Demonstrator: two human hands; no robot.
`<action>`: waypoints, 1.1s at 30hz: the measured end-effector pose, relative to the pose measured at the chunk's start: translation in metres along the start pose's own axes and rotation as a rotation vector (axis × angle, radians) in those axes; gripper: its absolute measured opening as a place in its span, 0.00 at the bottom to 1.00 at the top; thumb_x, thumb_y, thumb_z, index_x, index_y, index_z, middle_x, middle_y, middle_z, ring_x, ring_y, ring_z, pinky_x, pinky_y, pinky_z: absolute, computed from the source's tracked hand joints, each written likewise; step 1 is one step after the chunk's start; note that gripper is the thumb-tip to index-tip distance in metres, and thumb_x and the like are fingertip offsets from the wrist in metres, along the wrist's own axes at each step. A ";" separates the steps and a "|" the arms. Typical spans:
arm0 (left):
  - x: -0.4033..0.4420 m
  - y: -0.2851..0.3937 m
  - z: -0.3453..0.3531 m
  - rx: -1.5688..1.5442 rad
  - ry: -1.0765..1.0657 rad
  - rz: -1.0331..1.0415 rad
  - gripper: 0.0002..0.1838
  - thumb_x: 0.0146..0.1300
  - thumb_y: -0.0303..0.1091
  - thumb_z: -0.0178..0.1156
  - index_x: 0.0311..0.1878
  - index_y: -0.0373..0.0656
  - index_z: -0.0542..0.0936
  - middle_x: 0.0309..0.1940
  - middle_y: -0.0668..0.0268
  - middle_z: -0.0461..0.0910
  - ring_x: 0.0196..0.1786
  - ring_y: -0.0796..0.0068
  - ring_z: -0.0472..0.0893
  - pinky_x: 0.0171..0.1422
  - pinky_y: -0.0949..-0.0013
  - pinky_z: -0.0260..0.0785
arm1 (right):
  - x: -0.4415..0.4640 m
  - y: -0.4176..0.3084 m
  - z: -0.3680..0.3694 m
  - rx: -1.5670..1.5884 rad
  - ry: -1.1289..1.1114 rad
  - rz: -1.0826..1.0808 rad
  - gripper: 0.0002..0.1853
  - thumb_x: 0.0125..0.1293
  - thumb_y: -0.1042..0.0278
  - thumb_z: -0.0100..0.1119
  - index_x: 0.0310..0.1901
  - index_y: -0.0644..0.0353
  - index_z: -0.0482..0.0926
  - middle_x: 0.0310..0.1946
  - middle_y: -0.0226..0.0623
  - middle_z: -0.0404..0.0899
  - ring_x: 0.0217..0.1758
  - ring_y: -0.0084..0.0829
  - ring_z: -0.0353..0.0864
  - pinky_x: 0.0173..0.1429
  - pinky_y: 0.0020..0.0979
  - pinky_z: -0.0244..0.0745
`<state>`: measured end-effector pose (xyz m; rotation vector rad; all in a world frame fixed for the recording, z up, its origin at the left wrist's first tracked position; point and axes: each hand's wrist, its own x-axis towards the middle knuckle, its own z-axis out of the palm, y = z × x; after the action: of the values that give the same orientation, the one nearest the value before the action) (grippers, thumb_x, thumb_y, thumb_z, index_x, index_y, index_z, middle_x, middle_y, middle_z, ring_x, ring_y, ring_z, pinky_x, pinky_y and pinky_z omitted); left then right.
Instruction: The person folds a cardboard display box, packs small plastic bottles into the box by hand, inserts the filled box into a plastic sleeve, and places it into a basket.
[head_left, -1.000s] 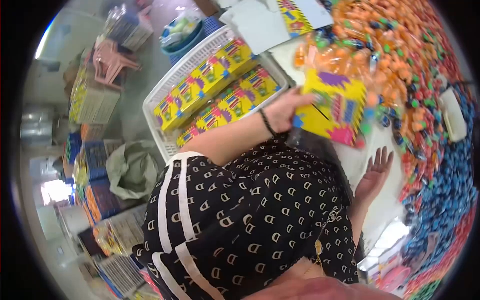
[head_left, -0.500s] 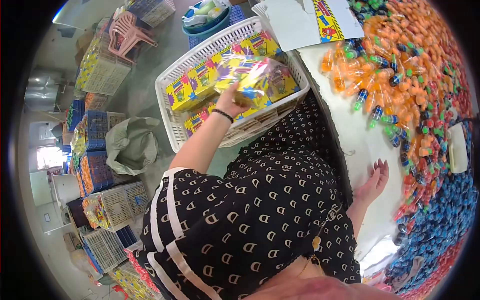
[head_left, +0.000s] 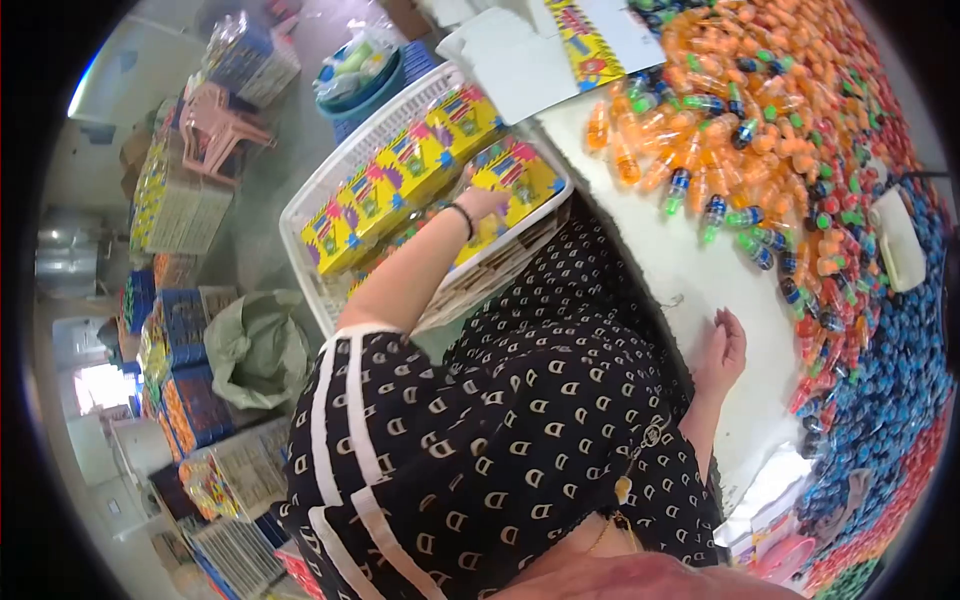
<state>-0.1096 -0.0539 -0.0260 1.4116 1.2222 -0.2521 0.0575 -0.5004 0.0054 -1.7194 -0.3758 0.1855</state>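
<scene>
My left hand (head_left: 484, 204), with a dark beaded bracelet at the wrist, reaches into a white plastic basket (head_left: 312, 262). It grips the near side of a yellow printed box (head_left: 522, 188); some of its fingers are hidden. Beyond it, a row of similar yellow boxes (head_left: 405, 165) in clear wrap fills the far side of the basket. My right hand (head_left: 722, 352) rests at the white table (head_left: 690, 275), fingers loosely spread and holding nothing.
Small orange bottles (head_left: 690, 120) and blue bottles (head_left: 870, 420) are heaped on the table. White cardboard (head_left: 510, 65) overhangs its far edge. A pale sack (head_left: 258, 350), a pink chair (head_left: 215, 130), a blue tub (head_left: 365, 85) and stacked crates (head_left: 190, 325) stand on the floor.
My left hand has lowered the wrapped yellow box into the near right part of the basket. The view has shifted. My right hand stays at the table, its fingers slightly more together.
</scene>
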 end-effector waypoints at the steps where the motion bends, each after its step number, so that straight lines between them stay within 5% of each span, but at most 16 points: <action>1: 0.008 0.003 -0.010 0.198 0.165 0.114 0.28 0.56 0.49 0.67 0.56 0.40 0.78 0.52 0.57 0.79 0.53 0.62 0.79 0.53 0.58 0.71 | 0.001 -0.001 0.000 0.009 0.000 0.002 0.15 0.71 0.75 0.48 0.57 0.67 0.74 0.53 0.41 0.78 0.57 0.29 0.77 0.63 0.29 0.69; 3: 0.015 0.029 -0.018 0.401 0.323 0.264 0.30 0.56 0.48 0.67 0.57 0.37 0.77 0.51 0.56 0.80 0.51 0.63 0.80 0.51 0.62 0.72 | 0.002 0.000 0.000 0.000 0.024 -0.008 0.15 0.71 0.76 0.48 0.56 0.67 0.74 0.52 0.41 0.78 0.56 0.29 0.77 0.63 0.29 0.69; 5: -0.004 0.082 -0.019 0.348 0.686 0.906 0.31 0.57 0.47 0.66 0.57 0.32 0.76 0.46 0.54 0.82 0.48 0.67 0.80 0.47 0.69 0.72 | 0.003 0.000 0.000 -0.020 0.000 -0.008 0.14 0.71 0.76 0.48 0.56 0.68 0.74 0.52 0.40 0.78 0.56 0.29 0.77 0.63 0.29 0.69; 6: -0.003 0.109 -0.015 0.346 0.676 0.932 0.31 0.57 0.47 0.66 0.57 0.32 0.76 0.46 0.54 0.82 0.48 0.67 0.80 0.47 0.69 0.72 | 0.004 -0.001 0.001 -0.022 0.025 -0.020 0.14 0.71 0.76 0.48 0.56 0.68 0.74 0.52 0.40 0.78 0.56 0.29 0.77 0.63 0.29 0.69; 8: 0.014 0.169 -0.008 -0.145 0.365 0.933 0.30 0.57 0.43 0.67 0.56 0.29 0.76 0.42 0.54 0.83 0.45 0.69 0.81 0.46 0.73 0.72 | 0.006 -0.004 0.004 -0.035 0.029 -0.017 0.12 0.69 0.78 0.49 0.52 0.67 0.76 0.48 0.39 0.79 0.53 0.27 0.77 0.61 0.28 0.70; 12: 0.085 0.240 0.001 0.015 0.203 0.614 0.26 0.56 0.40 0.68 0.52 0.28 0.78 0.36 0.57 0.84 0.39 0.71 0.82 0.41 0.73 0.72 | 0.003 -0.005 0.005 -0.084 0.034 -0.036 0.11 0.68 0.80 0.50 0.49 0.67 0.77 0.44 0.38 0.79 0.50 0.26 0.77 0.59 0.28 0.70; 17: 0.096 0.290 0.029 -0.469 0.226 0.534 0.20 0.56 0.38 0.68 0.44 0.29 0.80 0.29 0.61 0.83 0.32 0.72 0.80 0.35 0.70 0.71 | 0.001 -0.016 0.007 -0.040 0.068 -0.030 0.10 0.66 0.80 0.51 0.47 0.66 0.78 0.42 0.37 0.79 0.49 0.26 0.77 0.58 0.27 0.71; 20: 0.082 0.300 0.022 -0.068 0.583 0.751 0.16 0.56 0.37 0.67 0.39 0.32 0.80 0.33 0.53 0.83 0.35 0.53 0.82 0.43 0.58 0.72 | 0.001 -0.012 0.005 -0.033 0.019 -0.051 0.11 0.66 0.81 0.51 0.49 0.67 0.77 0.45 0.37 0.79 0.50 0.27 0.77 0.58 0.27 0.70; 24: -0.017 0.306 0.038 0.157 0.853 1.399 0.10 0.54 0.35 0.63 0.32 0.38 0.75 0.32 0.51 0.76 0.40 0.48 0.74 0.45 0.53 0.67 | 0.006 -0.003 -0.002 0.067 0.028 -0.037 0.15 0.66 0.81 0.51 0.54 0.66 0.74 0.50 0.39 0.77 0.53 0.28 0.76 0.60 0.28 0.69; 26: -0.069 0.289 0.061 0.232 0.771 1.565 0.08 0.53 0.30 0.60 0.29 0.38 0.71 0.31 0.52 0.73 0.41 0.48 0.72 0.46 0.52 0.65 | 0.010 -0.014 0.000 0.126 0.034 -0.021 0.17 0.66 0.81 0.51 0.56 0.66 0.73 0.52 0.39 0.76 0.54 0.28 0.75 0.60 0.28 0.68; 29: -0.152 0.235 0.118 0.192 0.439 1.661 0.07 0.51 0.28 0.58 0.32 0.38 0.71 0.35 0.52 0.72 0.42 0.47 0.72 0.47 0.50 0.65 | 0.028 -0.078 0.002 -0.236 0.177 -0.284 0.18 0.69 0.75 0.51 0.60 0.67 0.69 0.57 0.43 0.74 0.58 0.30 0.73 0.62 0.31 0.68; 33: -0.181 0.151 0.202 0.155 -0.116 1.752 0.11 0.54 0.26 0.62 0.40 0.41 0.73 0.46 0.54 0.73 0.56 0.54 0.71 0.58 0.57 0.66 | 0.043 -0.106 0.004 -0.230 0.430 -0.451 0.19 0.70 0.71 0.51 0.61 0.66 0.69 0.58 0.45 0.72 0.60 0.35 0.72 0.62 0.32 0.68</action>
<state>0.0271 -0.2765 0.1422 2.0394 -0.4178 0.7836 0.0805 -0.4663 0.1118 -1.7933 -0.4636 -0.5665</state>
